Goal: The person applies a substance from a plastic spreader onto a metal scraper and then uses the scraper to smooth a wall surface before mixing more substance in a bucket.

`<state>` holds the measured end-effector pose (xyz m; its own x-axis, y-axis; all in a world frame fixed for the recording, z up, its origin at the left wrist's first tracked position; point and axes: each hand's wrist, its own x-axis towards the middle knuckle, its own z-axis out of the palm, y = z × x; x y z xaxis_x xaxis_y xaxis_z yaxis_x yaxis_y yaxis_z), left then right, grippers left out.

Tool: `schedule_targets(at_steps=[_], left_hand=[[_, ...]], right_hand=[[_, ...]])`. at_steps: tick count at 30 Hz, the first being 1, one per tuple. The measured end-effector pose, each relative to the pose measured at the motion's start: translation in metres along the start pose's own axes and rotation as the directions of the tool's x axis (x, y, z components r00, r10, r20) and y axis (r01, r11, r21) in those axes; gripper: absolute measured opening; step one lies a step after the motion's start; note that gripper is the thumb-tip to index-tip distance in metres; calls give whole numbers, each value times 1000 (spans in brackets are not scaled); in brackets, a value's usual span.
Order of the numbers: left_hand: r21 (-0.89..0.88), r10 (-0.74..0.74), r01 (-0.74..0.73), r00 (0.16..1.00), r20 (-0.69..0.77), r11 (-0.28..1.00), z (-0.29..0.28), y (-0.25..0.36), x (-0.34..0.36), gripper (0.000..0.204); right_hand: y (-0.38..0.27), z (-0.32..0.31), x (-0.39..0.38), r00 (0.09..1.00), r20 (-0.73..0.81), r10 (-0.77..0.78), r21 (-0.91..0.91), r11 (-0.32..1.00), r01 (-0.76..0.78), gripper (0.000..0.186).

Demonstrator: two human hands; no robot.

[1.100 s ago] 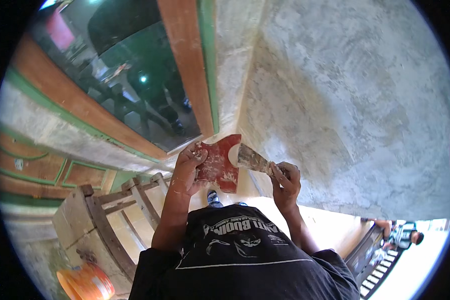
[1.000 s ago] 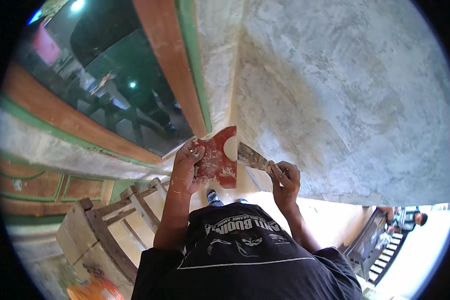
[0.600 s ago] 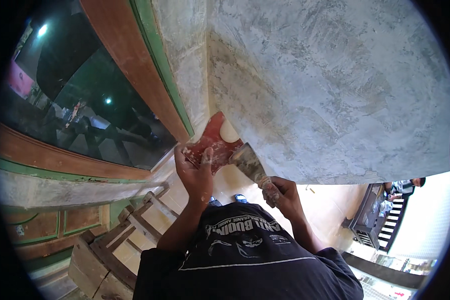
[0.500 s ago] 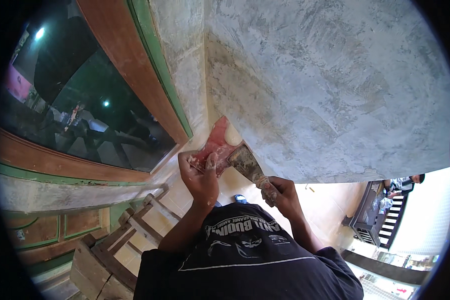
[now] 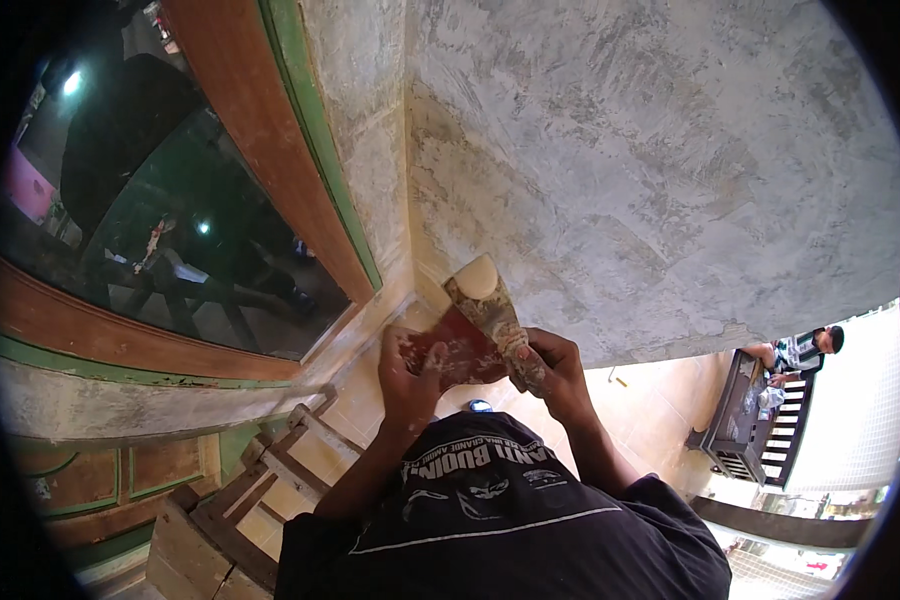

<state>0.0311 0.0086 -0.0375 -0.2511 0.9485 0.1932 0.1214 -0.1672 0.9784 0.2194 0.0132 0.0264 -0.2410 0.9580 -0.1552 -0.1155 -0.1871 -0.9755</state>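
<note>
My left hand (image 5: 410, 380) is closed on a flat red scraper plate (image 5: 466, 350), smeared with pale putty, its thumb lying across the face. A putty knife (image 5: 492, 316) with a mottled, crusted blade is gripped in my right hand (image 5: 555, 374), fingers wrapped round its handle. On the blade's far end sits a smooth cream lump of putty (image 5: 477, 277). The blade overlaps the red plate from above; whether the two touch I cannot tell. Both tools are in front of my chest, by the lower part of the grey skim-coated wall (image 5: 630, 180).
To the left is a window with a brown and green wooden frame (image 5: 260, 120). A wooden trestle (image 5: 240, 510) stands at lower left, close to my left arm. At right, another person (image 5: 815, 345) is by a dark slatted bench (image 5: 750, 420). Pale floor tiles (image 5: 630, 410) lie below.
The putty lump, earlier on the red plate's upper part, is now on the knife's blade. The knife has come up with its blade pointing away, and the red plate has tipped lower.
</note>
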Motion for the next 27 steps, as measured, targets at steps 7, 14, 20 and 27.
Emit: schedule_targets(at_steps=[7, 14, 20, 27], left_hand=[[-678, -470, 445, 867, 164, 585, -30, 34, 14, 21], [-534, -470, 465, 872, 138, 706, -47, 14, 17, 22], [-637, -363, 375, 919, 157, 673, -69, -7, 25, 22], [-659, -354, 301, 934, 57, 689, -90, 4, 33, 20]], right_hand=[[44, 21, 12, 951, -44, -307, -157, 942, 297, 34], [77, 33, 17, 869, -121, -479, -604, 731, 319, 40], [78, 16, 16, 681, 139, -719, -882, 223, 416, 43], [72, 7, 24, 723, 78, -687, -890, 278, 361, 38]])
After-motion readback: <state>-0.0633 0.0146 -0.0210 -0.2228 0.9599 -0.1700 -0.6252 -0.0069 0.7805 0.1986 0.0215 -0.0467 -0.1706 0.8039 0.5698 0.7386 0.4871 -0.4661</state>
